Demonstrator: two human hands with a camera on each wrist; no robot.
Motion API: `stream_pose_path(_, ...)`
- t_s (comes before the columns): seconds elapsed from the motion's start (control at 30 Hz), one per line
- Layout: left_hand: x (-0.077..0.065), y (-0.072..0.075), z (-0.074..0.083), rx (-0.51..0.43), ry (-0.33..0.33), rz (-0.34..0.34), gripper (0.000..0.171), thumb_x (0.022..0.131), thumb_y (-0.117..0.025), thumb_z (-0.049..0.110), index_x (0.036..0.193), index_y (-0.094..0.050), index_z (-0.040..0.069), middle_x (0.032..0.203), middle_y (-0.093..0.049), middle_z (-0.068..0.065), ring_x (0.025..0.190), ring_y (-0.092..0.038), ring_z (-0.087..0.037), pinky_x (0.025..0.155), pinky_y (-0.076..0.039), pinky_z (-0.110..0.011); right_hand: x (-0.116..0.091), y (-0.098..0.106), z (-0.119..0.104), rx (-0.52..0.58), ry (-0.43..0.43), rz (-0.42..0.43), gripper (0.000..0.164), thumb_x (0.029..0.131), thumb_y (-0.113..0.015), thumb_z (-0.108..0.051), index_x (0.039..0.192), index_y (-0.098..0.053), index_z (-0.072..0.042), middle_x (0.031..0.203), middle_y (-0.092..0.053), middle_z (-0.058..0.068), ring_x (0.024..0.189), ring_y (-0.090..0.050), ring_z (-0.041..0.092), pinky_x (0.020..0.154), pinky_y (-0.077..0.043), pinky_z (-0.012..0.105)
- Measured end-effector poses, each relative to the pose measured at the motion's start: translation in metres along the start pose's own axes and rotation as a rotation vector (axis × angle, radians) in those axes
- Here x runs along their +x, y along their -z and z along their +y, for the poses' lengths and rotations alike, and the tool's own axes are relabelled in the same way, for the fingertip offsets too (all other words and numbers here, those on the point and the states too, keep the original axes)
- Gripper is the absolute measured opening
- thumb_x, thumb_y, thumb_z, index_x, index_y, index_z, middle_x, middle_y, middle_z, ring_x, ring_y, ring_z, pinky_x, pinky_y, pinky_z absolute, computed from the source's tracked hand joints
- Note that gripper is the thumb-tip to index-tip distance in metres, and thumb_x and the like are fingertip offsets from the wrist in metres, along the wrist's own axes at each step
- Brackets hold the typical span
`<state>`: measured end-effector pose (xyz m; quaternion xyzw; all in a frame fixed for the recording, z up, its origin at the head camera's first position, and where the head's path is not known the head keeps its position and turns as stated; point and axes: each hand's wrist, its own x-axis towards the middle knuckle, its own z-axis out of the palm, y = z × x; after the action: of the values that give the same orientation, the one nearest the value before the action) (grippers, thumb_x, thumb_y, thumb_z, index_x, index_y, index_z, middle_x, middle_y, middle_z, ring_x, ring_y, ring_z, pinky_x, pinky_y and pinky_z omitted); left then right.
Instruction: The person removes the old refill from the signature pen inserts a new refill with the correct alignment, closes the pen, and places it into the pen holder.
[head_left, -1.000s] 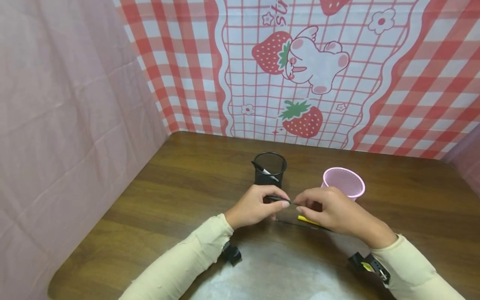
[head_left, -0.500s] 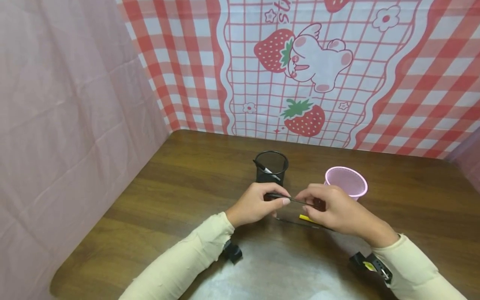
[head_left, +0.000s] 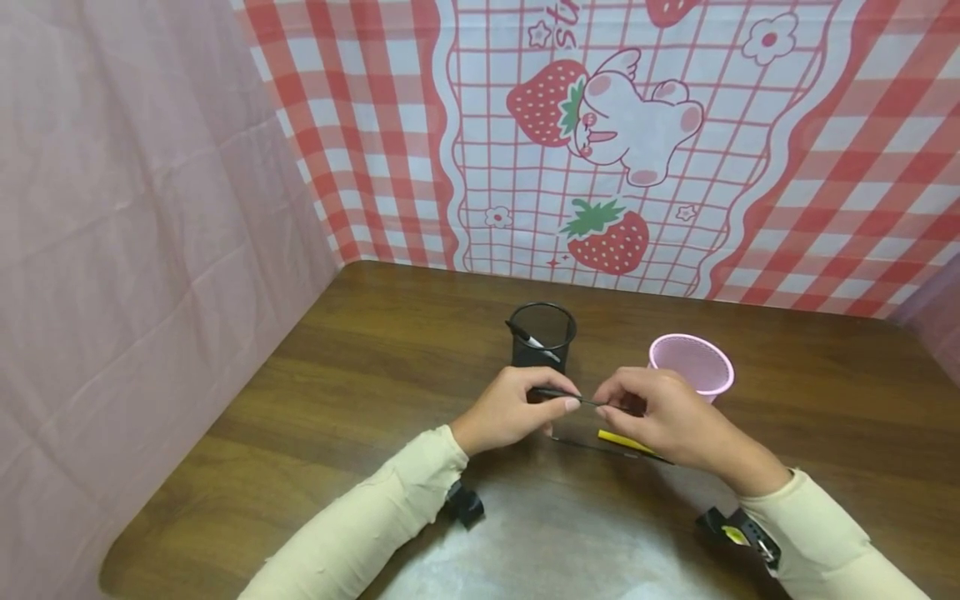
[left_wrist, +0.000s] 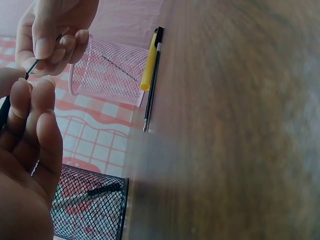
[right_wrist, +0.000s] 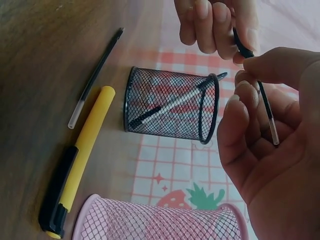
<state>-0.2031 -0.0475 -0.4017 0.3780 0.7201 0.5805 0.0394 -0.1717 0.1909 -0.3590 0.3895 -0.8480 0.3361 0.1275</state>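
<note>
Near the middle of the table my left hand [head_left: 517,406] pinches a black pen barrel [right_wrist: 242,47], most of it hidden by the fingers. A thin ink refill [right_wrist: 266,102] runs from the barrel's end into my right hand [head_left: 675,417]. Thumb and fingertips of that hand pinch it, and its clear tail lies over the palm. How far the refill sits inside the barrel cannot be seen. On the table below lie a second refill [left_wrist: 152,85] and, alongside it, a yellow pen-like tube [right_wrist: 90,140] with a black clip part.
Behind the left hand stands a black mesh pen cup [head_left: 540,357] with a black-and-white pen [head_left: 534,340] leaning inside. A pink mesh cup [head_left: 692,365] is behind the right hand. Checked strawberry cloth [head_left: 397,150] hangs along the table's back edge.
My right hand slid right along the refill, baring more of it, then came back slightly left toward the left hand. The left hand stays nearly still.
</note>
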Motion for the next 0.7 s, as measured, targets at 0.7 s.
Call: stream_pose_path(0.7,0.0007,-0.0022,0.0002,-0.004,-0.019,-0.017,0.013,0.096,-0.07,0.016,0.107,-0.071,0.009,0.083,-0.065,0.0,0.055,-0.063,-0.013,0.054,-0.058,-0.032,0.001,-0.0088,-0.003,0.008,-0.037,0.008,0.023,0.083,-0.081,-0.004,0.097,-0.069,-0.019,0.077,-0.06,-0.019,0.066,-0.056,0.0,0.055,-0.049,0.02)
